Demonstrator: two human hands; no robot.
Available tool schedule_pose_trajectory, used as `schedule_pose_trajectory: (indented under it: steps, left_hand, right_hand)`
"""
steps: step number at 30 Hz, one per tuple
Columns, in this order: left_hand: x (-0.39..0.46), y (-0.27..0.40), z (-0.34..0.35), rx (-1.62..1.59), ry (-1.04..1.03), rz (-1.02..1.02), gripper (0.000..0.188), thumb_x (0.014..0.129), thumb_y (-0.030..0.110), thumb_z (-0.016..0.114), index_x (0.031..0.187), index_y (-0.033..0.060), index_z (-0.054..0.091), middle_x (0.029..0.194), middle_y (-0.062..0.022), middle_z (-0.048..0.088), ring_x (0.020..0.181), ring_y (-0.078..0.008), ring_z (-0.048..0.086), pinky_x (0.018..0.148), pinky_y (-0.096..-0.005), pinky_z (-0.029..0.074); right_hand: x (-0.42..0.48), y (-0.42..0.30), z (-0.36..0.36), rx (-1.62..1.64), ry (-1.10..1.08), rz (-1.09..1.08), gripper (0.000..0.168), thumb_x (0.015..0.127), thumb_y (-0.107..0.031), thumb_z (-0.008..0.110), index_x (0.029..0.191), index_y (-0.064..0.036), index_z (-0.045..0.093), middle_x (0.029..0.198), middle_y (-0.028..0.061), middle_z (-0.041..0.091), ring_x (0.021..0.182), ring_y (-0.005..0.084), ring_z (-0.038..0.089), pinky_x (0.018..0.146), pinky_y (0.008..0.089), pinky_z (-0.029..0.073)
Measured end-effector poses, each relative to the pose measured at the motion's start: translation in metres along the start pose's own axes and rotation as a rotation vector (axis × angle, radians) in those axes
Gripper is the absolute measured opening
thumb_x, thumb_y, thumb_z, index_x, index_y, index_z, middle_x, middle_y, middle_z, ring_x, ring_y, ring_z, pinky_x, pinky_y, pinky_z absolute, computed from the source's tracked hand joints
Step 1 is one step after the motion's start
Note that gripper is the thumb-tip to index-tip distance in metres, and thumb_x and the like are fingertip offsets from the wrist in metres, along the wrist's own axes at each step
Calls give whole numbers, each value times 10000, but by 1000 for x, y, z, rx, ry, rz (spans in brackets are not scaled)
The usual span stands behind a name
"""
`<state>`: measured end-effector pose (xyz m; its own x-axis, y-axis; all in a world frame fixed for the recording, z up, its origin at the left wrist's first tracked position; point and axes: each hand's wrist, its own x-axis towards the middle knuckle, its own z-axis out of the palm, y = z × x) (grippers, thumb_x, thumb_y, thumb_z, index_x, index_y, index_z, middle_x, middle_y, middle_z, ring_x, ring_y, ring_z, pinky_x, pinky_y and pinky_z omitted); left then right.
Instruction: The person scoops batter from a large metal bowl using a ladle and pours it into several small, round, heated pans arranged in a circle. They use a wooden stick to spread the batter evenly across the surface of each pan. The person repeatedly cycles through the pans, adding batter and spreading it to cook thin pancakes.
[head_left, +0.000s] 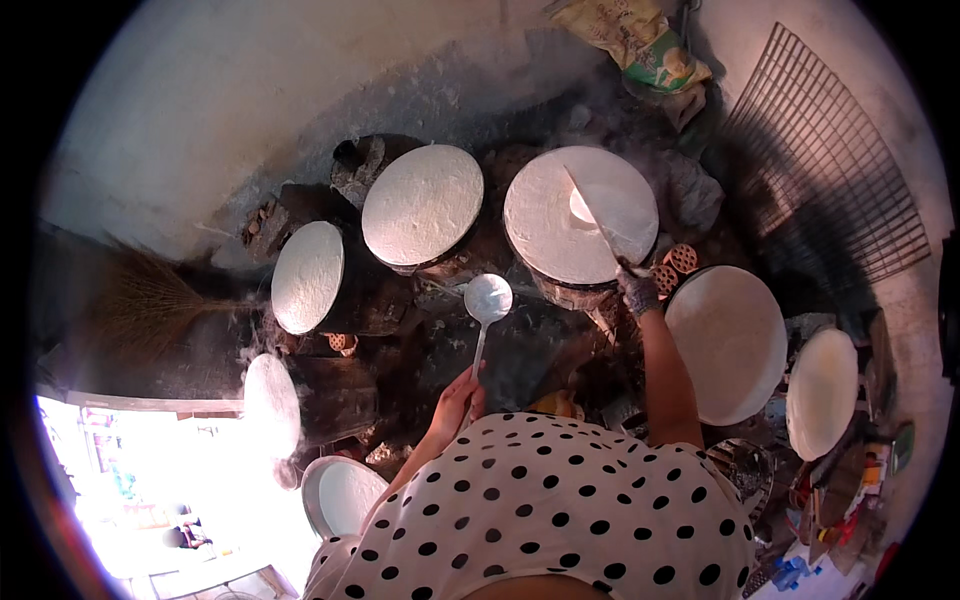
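Note:
My left hand (459, 397) is closed around the handle of a metal ladle (488, 299), whose round bowl is held in front of me. In a dirty glove, my right hand (637, 291) grips a long thin blade or stick (589, 206). That tool lies across a round griddle (547, 225) coated in pale batter. Beside the blade, a brighter wet patch (583, 205) shows near the middle. To the left, another round griddle (422, 205) is covered with a white layer, and a smaller one (307, 277) stands farther left.
Steam rises near a white-topped round (271, 406) at left. A basin of white liquid (345, 495) is at lower left. Perforated coal briquettes (681, 258) sit by my right hand, near a large pale disc (726, 345). A broom (157, 304), wire grid (825, 150) and printed sack (637, 45) stand around.

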<state>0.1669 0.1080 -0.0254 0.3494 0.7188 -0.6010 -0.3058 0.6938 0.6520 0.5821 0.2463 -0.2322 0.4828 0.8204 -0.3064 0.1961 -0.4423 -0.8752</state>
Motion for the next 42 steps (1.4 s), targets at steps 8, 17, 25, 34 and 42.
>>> schedule_pose_trajectory:
  steps: [8,17,25,34,42]
  left_hand:
    - [0,-3,4,-68,40,13,400,995,129,385,1391,76,404,609,5,437,462,-92,414,438,-220,353]
    - [80,23,21,242,32,-86,350,992,167,411,1323,61,452,598,-3,471,438,-98,435,409,-223,349]
    - [192,44,75,473,6,60,132,950,152,435,983,60,524,619,-21,497,432,-112,472,390,-256,379]
    - [164,61,61,-234,-191,-56,142,988,187,432,1054,100,522,628,17,426,404,-82,368,378,-242,326]
    - [78,83,44,-67,-206,-58,297,1006,203,406,1283,111,462,648,35,404,427,-69,360,389,-229,328]
  right_hand:
    - [18,88,-5,1097,-570,82,431,954,-348,499,1186,3,589,1089,94,643,1030,165,569,932,314,412]
    - [-15,-24,-16,-223,-126,-156,486,916,-409,549,1226,-38,599,1191,163,635,1090,255,590,939,352,439]
    - [-128,-6,-34,-318,92,-231,495,915,-449,555,1289,-125,565,1048,117,671,965,218,637,817,339,488]
    - [-144,-36,26,367,-91,-106,323,929,-358,578,1015,-62,673,720,-7,577,580,63,518,473,220,396]
    - [-66,33,77,276,34,-205,515,901,-502,531,1150,-65,643,1105,156,641,1030,232,576,927,370,432]
